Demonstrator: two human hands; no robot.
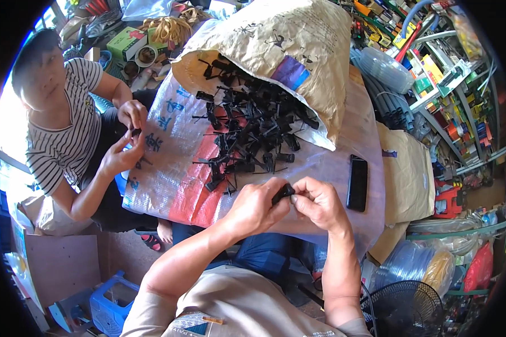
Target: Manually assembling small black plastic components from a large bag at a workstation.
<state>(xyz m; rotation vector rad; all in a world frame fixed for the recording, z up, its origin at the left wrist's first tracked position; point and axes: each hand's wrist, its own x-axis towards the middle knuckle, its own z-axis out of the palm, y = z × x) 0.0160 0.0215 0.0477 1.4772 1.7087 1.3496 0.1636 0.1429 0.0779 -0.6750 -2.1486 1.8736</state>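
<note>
Left hand: L hand (257, 205) is curled tight round a small black plastic part (283, 193), fingers closed on it, gripping it firm so the other hand can work the end.
Right hand: R hand (319, 202) pinches the same part from the other side, thumb & forefinger narrow, touching it. Both hands meet just above the lap edge of the sheet.
Part: held up off the surface betw. the two hands, near the body, prob. for a close look while fingers fiddle w/ it.
Pile: heap of black parts (247, 132) spills from the open mouth of a big paper sack (275, 45) laid on its side, so pieces slide out within reach.
Sheet: woven plastic sheet (168, 168) spread under the pile, catches loose bits.
Phone: black phone (357, 183) lies flat, just right of the hands, apart from the pile.
Co-worker: a person in a striped shirt (62, 143) across left, own hands (126, 137) closed on a small dark piece.
Fan: fan (405, 306) low right.
</note>
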